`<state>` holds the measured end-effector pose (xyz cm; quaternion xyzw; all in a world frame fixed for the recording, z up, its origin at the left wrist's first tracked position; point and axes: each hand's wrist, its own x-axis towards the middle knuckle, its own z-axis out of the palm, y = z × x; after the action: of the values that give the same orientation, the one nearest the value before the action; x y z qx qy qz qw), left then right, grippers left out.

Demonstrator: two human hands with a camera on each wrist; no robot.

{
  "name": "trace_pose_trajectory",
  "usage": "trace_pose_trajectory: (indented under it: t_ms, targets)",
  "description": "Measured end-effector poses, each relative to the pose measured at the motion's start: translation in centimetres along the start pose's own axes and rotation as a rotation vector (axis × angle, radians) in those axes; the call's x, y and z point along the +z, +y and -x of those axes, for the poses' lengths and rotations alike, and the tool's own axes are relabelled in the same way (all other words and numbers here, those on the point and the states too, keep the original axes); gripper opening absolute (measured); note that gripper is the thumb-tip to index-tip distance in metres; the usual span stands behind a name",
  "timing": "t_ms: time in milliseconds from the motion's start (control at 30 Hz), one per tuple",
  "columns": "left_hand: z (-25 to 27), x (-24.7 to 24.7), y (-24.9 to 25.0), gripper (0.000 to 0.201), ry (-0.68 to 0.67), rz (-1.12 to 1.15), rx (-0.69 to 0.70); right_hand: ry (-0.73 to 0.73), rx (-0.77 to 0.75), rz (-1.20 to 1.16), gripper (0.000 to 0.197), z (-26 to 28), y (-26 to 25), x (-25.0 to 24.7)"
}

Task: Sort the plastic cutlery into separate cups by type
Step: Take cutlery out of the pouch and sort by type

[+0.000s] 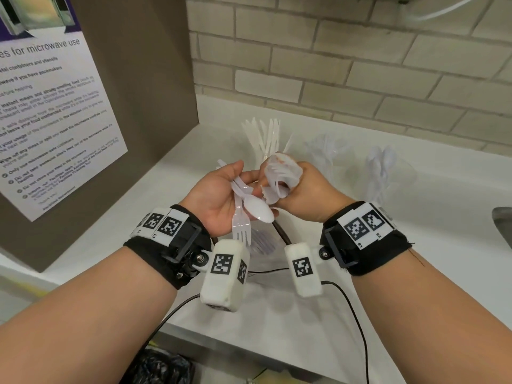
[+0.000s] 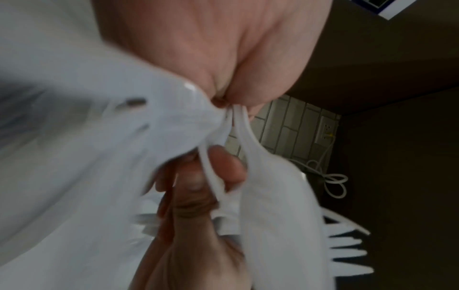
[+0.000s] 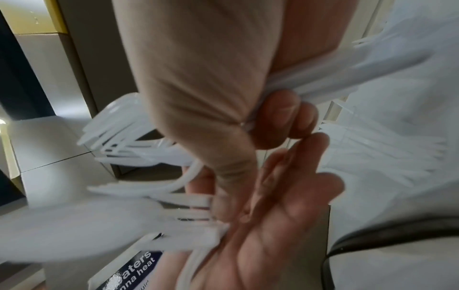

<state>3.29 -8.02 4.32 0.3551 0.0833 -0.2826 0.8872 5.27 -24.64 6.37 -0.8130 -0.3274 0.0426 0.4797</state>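
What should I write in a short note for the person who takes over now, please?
Left hand: holds a few mixed pieces, a spoon and a fork among them.
Right hand: grips a bigger white bundle.
Counter: cup of knives behind the hands; two clear cups of spoons to the right.
Left: sort both handfuls into cups.

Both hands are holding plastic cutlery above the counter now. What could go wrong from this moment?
1. The left hand holds a spoon and a fork loosely; one may slip out onto the counter.
2. The right hand grips a crowded bunch; pulling one piece may drag others out.
3. The clear cups behind look light, so a bump could tip them.
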Motion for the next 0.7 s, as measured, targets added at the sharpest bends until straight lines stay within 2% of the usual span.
trace_pose_trajectory:
  t_ms: [100, 167, 233, 333, 400, 500, 600, 700]
  targets:
    - [0.1, 0.1, -0.1, 0.061, -0.048, 0.026, 0.037, 0.087, -0.003, -0.140, 0.031, 0.1, 0.5, -0.1]
    - [0.2, 0.3, -0.3, 0.062, -0.049, 0.037, 0.062, 0.125, -0.006, -0.197, 0.035, 0.1, 0.7, 0.0]
    - [0.5, 0.8, -0.5, 0.063, -0.068, 0.089, 0.064, 0.132, -0.013, -0.176, 0.035, 0.1, 0.9, 0.0]
    - [1.0, 1.2, -0.5, 0.058, -0.076, 0.206, 0.028, 0.122, 0.013, -0.128, 0.025, 0.1, 1.3, -0.4]
    - [1.0, 1.3, -0.4, 0.051, -0.021, 0.248, 0.025, 0.123, 0.039, -0.055, 0.019, 0.1, 1.7, -0.6]
    - [1.1, 1.6, -0.5, 0.024, 0.050, 0.261, 0.067, 0.127, 0.031, 0.024, 0.015, 0.3, 1.7, -0.8]
    - [1.4, 1.8, -0.5, 0.029, 0.046, 0.389, 0.104, 0.128, 0.030, -0.046, 0.014, 0.9, 1.4, -1.4]
    - [1.1, 1.1, -0.2, 0.027, 0.257, 0.371, 0.245, 0.223, -0.020, -0.213, 0.015, 1.4, 1.1, -2.1]
